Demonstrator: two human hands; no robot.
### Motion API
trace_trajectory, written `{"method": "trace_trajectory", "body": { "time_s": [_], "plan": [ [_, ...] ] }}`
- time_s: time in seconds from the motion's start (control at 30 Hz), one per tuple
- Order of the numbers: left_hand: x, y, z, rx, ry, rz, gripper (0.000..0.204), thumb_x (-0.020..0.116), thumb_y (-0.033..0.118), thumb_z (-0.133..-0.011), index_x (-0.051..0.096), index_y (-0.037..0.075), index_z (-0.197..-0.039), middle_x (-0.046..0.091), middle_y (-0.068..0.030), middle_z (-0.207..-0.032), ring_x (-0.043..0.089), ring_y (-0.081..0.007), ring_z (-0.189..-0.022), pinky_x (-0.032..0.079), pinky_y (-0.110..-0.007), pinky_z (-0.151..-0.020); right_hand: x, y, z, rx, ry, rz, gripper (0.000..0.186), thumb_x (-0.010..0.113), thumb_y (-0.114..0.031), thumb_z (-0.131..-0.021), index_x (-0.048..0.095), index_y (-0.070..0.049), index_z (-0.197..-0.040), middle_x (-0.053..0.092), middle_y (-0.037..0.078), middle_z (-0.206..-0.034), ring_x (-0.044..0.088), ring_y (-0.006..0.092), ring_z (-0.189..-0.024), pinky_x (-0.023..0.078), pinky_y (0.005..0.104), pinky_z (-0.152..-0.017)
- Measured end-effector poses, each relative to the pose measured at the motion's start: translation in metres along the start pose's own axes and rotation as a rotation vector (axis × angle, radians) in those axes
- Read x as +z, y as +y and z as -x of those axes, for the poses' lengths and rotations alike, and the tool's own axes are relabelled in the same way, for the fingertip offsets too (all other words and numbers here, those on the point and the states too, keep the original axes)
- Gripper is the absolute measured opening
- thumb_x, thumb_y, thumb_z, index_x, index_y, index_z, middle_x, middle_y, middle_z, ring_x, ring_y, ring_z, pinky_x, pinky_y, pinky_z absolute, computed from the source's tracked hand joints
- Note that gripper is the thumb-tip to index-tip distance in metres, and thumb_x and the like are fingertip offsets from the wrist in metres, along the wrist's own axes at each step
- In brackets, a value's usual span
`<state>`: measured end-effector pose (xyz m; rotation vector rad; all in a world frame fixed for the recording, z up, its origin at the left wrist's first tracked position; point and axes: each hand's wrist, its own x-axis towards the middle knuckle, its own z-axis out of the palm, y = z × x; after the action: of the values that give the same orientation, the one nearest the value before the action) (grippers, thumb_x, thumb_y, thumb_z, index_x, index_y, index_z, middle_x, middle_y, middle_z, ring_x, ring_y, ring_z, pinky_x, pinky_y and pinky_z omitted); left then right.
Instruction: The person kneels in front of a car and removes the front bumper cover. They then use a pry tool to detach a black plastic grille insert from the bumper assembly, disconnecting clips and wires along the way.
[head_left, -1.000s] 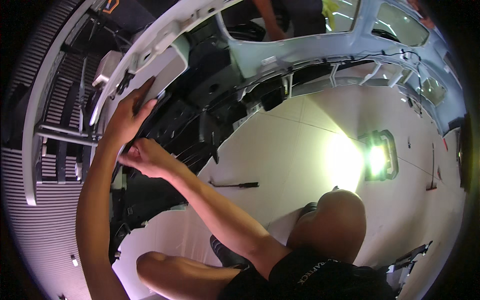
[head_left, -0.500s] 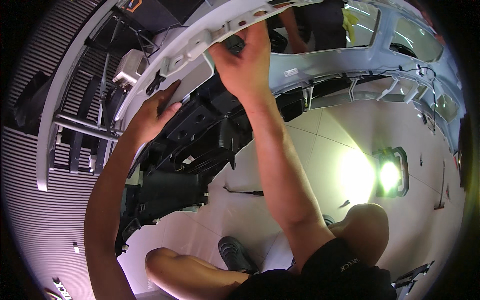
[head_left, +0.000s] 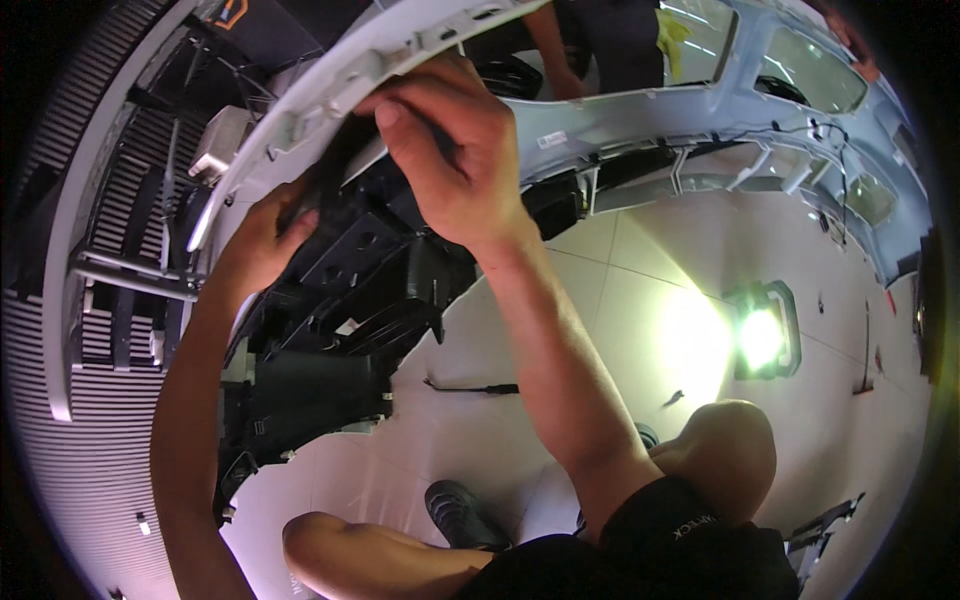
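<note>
A large curved car bumper, pale grey with black plastic inner parts, arches across the upper view. My left hand is at its left end, with the thumb apart from the fingers and the dark inner edge between them; the fingertips are in shadow. Farther right, my right hand reaches against the inside of the bumper just below the pale, holed flange. Its thumb stands away from the bent fingers, whose tips are dark and partly hidden. No separate tool shows in either hand.
On the tiled floor a lit work lamp glares at the right. A thin black tool lies below the bumper. Metal stand bars are at the left, before a ribbed wall. Another person's arm shows beyond the bumper.
My right hand has come off the holed flange and moved left and down, its fingers now turned inward. My left hand has shifted slightly left and down in view, as has the whole scene.
</note>
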<state>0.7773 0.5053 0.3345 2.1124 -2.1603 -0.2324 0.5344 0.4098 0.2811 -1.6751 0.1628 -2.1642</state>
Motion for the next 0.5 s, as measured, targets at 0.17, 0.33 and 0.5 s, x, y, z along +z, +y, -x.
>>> {"method": "trace_trajectory", "body": {
  "time_s": [0.17,0.33,0.5],
  "plan": [
    [0.004,-0.003,0.004,0.13,0.009,0.17,0.058,0.058,0.037,-0.104,0.045,0.008,-0.153,0.062,-0.0241,-0.129,0.062,-0.0286,-0.118,0.045,-0.038,-0.103,-0.045,0.036,0.021,0.672,0.212,-0.029,0.03,0.056,-0.011,-0.092,0.071,-0.004,-0.118,0.074,0.009,-0.111,0.072,0.021,-0.098,0.055,0.0328,-0.083],
    [0.001,0.001,0.002,0.166,-0.015,0.089,0.059,0.054,0.038,-0.106,0.04,0.01,-0.156,0.061,-0.0229,-0.123,0.061,-0.0294,-0.114,0.044,-0.039,-0.104,-0.043,0.066,0.091,0.935,0.047,0.397,0.032,0.056,-0.008,-0.086,0.07,0.001,-0.113,0.072,0.024,-0.102,0.07,0.0397,-0.102,0.053,0.042,-0.089],
    [-0.004,0.001,-0.001,0.078,-0.139,0.11,0.059,0.044,0.041,-0.109,0.035,0.011,-0.159,0.045,-0.022,-0.155,0.043,-0.0346,-0.143,0.032,-0.043,-0.117,-0.042,0.095,0.109,0.841,0.18,0.259,0.033,0.062,-0.016,-0.088,0.068,0.0,-0.116,0.068,0.024,-0.108,0.063,0.0438,-0.106,0.048,0.046,-0.093]
  ]
}}
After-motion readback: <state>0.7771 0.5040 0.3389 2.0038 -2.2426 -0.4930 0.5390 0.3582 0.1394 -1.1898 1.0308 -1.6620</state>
